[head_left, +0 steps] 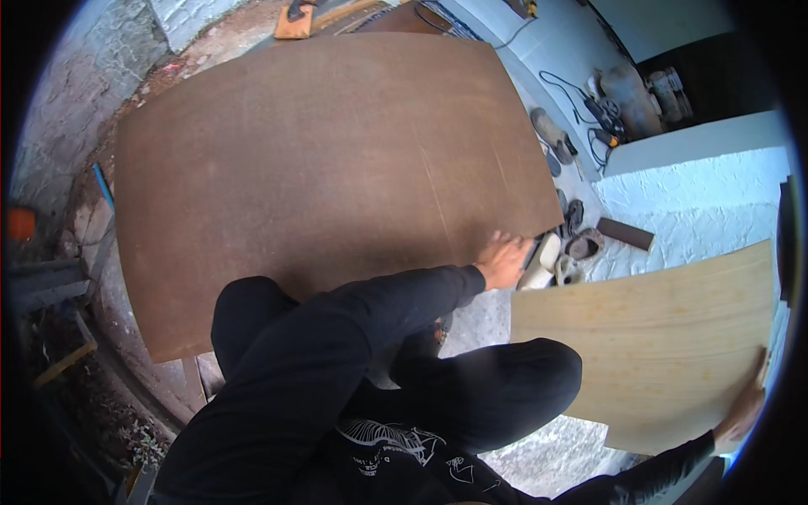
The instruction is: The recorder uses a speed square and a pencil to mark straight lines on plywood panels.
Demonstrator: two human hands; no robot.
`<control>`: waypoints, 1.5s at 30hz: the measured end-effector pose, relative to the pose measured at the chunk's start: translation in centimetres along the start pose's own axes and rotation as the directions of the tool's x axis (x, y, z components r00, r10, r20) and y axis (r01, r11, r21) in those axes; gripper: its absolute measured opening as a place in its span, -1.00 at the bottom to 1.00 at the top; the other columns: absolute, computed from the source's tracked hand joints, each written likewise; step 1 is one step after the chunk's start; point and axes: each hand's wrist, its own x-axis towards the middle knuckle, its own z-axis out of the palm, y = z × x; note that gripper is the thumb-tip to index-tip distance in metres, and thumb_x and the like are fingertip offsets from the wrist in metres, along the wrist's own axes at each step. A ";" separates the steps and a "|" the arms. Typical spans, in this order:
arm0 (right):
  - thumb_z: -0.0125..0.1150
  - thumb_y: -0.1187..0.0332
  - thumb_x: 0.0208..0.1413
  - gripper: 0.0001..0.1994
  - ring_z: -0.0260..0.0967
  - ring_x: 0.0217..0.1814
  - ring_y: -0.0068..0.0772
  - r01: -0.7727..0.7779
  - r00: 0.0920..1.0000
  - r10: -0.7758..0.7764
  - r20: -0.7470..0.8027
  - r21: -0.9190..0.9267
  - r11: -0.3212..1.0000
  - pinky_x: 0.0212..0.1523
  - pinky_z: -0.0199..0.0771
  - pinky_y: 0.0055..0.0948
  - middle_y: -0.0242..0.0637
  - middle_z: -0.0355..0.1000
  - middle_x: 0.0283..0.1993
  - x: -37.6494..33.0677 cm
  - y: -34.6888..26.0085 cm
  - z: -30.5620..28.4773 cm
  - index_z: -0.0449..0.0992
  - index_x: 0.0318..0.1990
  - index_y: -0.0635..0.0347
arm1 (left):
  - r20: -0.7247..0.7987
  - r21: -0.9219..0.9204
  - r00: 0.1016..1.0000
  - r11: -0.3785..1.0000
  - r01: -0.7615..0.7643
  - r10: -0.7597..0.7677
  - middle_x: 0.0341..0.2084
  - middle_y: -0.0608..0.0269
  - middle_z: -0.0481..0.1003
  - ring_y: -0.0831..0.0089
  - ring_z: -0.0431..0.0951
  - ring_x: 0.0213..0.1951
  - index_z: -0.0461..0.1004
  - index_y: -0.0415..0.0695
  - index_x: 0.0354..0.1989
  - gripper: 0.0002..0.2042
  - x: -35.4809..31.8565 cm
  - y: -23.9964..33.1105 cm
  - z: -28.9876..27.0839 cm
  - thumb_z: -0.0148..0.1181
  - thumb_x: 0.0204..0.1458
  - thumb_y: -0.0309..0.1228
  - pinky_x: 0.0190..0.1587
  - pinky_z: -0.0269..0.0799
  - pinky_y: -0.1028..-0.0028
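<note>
A large brown board (320, 151) lies in front of me, over my bent knee. My left arm reaches across to its near right edge. There my left hand (502, 261) rests on the board with its fingers spread; whether the thumb goes under the edge is hidden. At the right, a pale plywood sheet (656, 337) with visible grain stands or leans at a slant beside my other knee. My right hand (745, 408) grips its far right edge, the fingers wrapped along the rim.
Several shoes and a cream sandal (543, 261) sit by the board's right corner. A dark brown block (625, 234) lies beside them. Corded power tools (608, 118) rest on the ledge at the upper right. A hand saw (296, 13) with a wooden piece lies beyond the board.
</note>
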 end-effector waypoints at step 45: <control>-0.29 -0.49 0.20 -0.11 0.47 0.13 -0.07 -0.256 0.960 0.255 -0.115 -0.730 0.633 0.23 0.22 -0.15 -0.08 0.58 0.06 -9.0 13.2 4.9 0.61 0.04 0.21 | -0.500 -0.386 0.807 0.915 0.117 -0.314 -0.24 0.15 0.65 0.27 0.63 -0.18 0.55 -0.18 -0.15 -0.80 1.2 -10.0 -6.4 0.19 0.20 -0.31 -0.05 0.47 0.29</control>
